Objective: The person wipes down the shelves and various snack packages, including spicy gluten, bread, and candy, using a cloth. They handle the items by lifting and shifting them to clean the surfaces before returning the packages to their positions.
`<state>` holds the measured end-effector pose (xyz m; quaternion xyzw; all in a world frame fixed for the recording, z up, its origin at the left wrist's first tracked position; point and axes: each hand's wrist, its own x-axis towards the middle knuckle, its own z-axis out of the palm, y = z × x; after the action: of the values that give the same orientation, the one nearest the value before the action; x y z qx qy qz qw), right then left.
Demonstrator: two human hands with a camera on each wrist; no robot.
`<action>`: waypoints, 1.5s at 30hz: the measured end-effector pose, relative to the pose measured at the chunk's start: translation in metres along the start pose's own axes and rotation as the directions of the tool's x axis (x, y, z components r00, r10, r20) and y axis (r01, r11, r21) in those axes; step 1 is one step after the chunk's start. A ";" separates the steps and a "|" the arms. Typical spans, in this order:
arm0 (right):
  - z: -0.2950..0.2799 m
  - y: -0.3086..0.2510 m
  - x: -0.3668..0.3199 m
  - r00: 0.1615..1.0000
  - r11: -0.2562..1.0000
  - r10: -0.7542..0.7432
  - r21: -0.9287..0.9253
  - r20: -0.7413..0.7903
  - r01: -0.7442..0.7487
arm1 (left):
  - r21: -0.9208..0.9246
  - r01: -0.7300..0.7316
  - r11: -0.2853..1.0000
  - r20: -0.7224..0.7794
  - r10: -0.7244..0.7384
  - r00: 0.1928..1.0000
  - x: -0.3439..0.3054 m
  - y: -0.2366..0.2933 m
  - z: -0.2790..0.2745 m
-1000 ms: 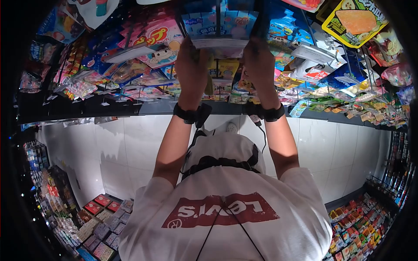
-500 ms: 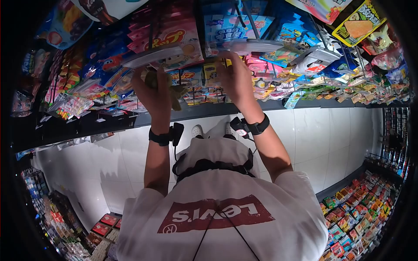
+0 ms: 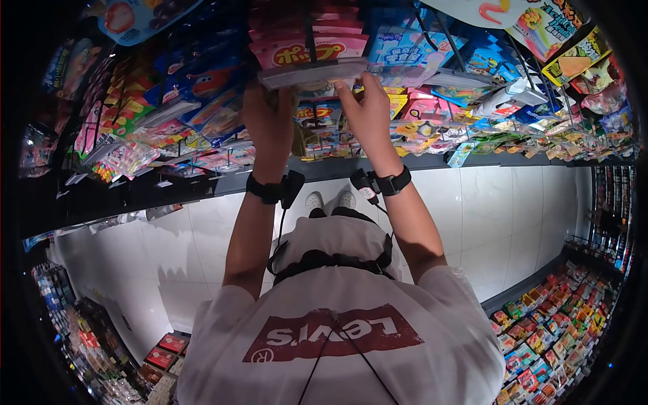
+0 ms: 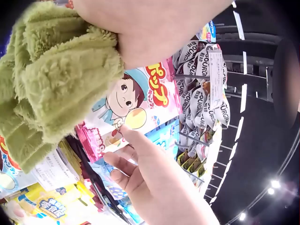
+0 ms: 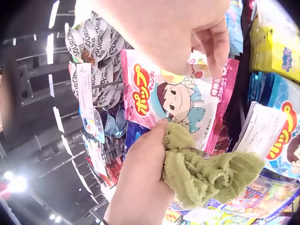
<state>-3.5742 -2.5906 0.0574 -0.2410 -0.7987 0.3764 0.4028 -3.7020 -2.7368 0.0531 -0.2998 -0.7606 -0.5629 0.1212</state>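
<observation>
My left hand point(image 3: 268, 128) grips a fluffy green cloth point(image 4: 65, 79), bunched up, at the left side of a pink and white candy bag point(image 3: 280, 54). In the right wrist view that hand's fingertips meet the bag's printed face, and the cloth point(image 5: 201, 176) hangs beside it. My right hand point(image 3: 371, 121) pinches the opposite edge of the bag, its thumb over the front and its fingers curled at the border. The bag hangs on a rack, with a character holding a lollipop on it. A clear price-tag holder point(image 3: 314, 73) juts out in front.
Other hanging bags crowd both sides, among them a blue snack bag point(image 3: 405, 50) and grey-white sour candy packs point(image 5: 96, 42). Metal hooks and price tags point(image 5: 86, 91) stick out between them. White floor tiles point(image 3: 486, 216) lie behind the rack, with low bins of packets point(image 3: 540, 337) further back.
Both hands have moved leftward along the rack from the blue bag to the pink candy bag. The right hand has come in to the bag's edge. The green cloth stays in the left hand.
</observation>
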 end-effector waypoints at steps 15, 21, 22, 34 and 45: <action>-0.027 -0.006 -0.003 0.999 0.999 -0.040 0.021 0.012 0.040 | 0.127 0.081 0.989 -0.071 -0.072 0.995 -0.021 0.027 -0.025; -0.034 -0.019 -0.022 0.991 0.995 -0.030 0.101 0.133 0.017 | 0.190 0.079 0.979 -0.233 -0.033 0.972 -0.033 0.015 -0.091; -0.029 -0.024 -0.025 0.990 0.995 -0.032 0.102 0.136 0.018 | 0.191 0.082 0.978 -0.236 -0.035 0.971 -0.031 0.008 -0.101; 0.094 -0.078 -0.034 0.950 0.991 -0.039 0.131 0.310 -0.001 | 0.233 0.060 0.971 -0.161 -0.022 0.987 0.001 -0.054 -0.143; 0.132 -0.098 -0.039 0.982 0.982 0.138 0.114 0.128 -0.153 | 0.057 0.018 0.998 -0.010 -0.017 1.000 0.027 -0.072 -0.152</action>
<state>-3.6697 -2.7301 0.0660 -0.2503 -0.7769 0.4674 0.3397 -3.7894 -2.8832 0.0622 -0.2870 -0.7784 -0.5434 0.1286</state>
